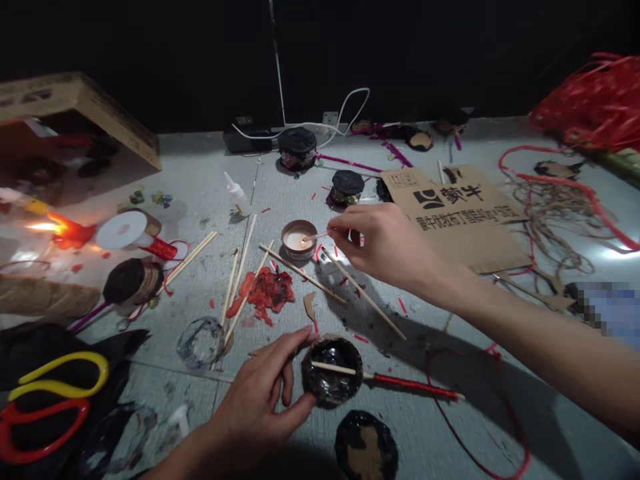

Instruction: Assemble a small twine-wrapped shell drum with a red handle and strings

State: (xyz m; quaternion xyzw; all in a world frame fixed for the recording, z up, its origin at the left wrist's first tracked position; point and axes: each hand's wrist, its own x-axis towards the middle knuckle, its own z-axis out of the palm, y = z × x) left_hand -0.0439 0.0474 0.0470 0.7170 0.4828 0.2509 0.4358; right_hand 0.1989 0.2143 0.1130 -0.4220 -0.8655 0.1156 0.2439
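Observation:
My left hand grips the left rim of a round, shallow ring with a glossy black inside, thumb and fingers on its edge. A short wooden stick crosses the ring, and a red-wrapped stick runs out from its right side. My right hand pinches a thin pale stick, whose tip is at the flame of a small tin candle. Below the ring lies a black many-sided disc with a brown cardboard patch.
Melted red wax, wooden sticks and red bits litter the grey floor. Yellow-and-red scissors lie at left. A blurred flame burns beside a thread spool. Flattened cardboard, tangled twine and a glue bottle surround the hands.

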